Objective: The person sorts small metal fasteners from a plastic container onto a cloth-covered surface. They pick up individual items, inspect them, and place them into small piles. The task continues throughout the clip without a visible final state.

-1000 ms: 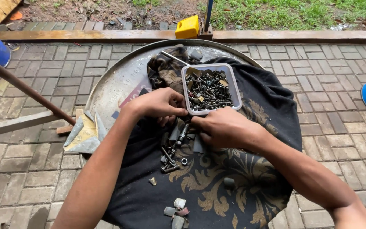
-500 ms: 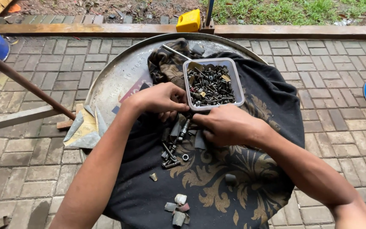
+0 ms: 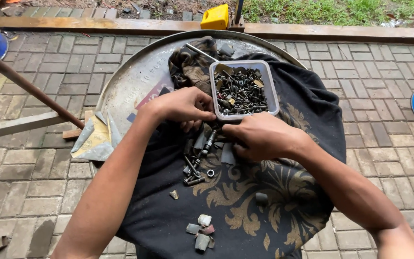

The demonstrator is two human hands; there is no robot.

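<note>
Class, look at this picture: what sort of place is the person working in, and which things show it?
Probably an outdoor yard used as a makeshift workshop: brick paving with grass beyond, a round metal drum top as a bench, and a plastic tub of bolts and nuts.

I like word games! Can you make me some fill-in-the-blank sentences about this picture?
1. The clear tub is full of bolts and ____.
2. The black cloth has a pattern in the colour ____.
3. Both hands, left hand and right hand, meet just below the ____.
4. Beyond the round metal top stands a small box of the colour ____.

Missing words: nuts; gold; tub; yellow
</note>
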